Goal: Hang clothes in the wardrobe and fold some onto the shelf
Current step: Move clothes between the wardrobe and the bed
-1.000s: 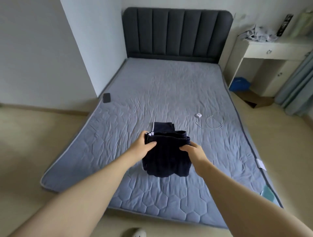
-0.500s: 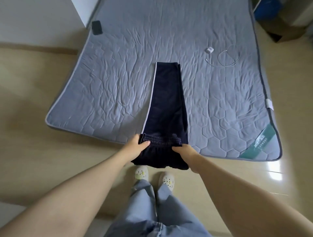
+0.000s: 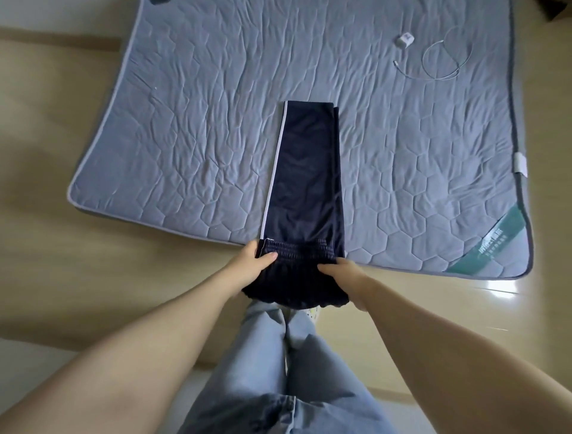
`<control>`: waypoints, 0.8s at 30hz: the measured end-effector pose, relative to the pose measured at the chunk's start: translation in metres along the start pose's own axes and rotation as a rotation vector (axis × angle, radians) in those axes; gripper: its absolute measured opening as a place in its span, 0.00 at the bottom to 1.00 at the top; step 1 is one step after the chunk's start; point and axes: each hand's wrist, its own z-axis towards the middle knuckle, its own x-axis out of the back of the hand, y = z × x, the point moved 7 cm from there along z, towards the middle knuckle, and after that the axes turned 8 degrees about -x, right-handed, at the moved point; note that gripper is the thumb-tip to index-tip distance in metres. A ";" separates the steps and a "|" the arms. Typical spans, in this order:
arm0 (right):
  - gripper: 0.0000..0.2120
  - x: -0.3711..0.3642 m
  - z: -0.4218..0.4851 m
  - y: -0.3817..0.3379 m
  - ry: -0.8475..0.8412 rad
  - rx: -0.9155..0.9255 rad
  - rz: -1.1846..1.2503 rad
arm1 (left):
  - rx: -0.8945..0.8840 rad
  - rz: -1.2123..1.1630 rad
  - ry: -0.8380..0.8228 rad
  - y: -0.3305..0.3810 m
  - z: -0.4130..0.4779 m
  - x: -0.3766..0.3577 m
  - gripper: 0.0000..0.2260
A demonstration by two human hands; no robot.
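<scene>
Dark navy trousers [image 3: 306,173] with a white side stripe lie stretched lengthwise on the grey quilted mattress [image 3: 185,130], legs folded together and pointing away from me. Their elastic waistband end hangs over the mattress's near edge. My left hand [image 3: 250,263] grips the waistband's left side, thumb on top. At the waistband's right side my right hand [image 3: 346,278] holds the fabric the same way. The bunched upper part sags between my hands above my feet. No wardrobe or shelf is in view.
A white charger plug [image 3: 405,40] and a looped white cable [image 3: 442,59] lie on the mattress at the far right. A dark object [image 3: 159,2] sits at the top left corner. Pale wooden floor [image 3: 62,124] surrounds the mattress. My blue-jeaned legs [image 3: 278,365] stand below.
The trousers were bunched and lifted between my hands; now they lie stretched out on the mattress. My hands pulled the waistband back to the near edge, and the view tilted down.
</scene>
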 end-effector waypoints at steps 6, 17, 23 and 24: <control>0.04 0.029 0.027 -0.071 0.198 0.169 0.040 | -0.073 -0.021 0.025 0.053 0.064 0.021 0.13; 0.10 0.092 0.087 -0.292 0.561 0.388 -0.021 | -0.244 0.058 0.077 0.212 0.243 0.098 0.19; 0.30 0.095 0.157 -0.334 0.451 0.332 0.142 | -0.117 0.152 0.085 0.222 0.324 0.100 0.38; 0.29 0.093 0.170 -0.323 0.440 0.283 0.107 | -0.087 0.192 0.086 0.207 0.329 0.094 0.36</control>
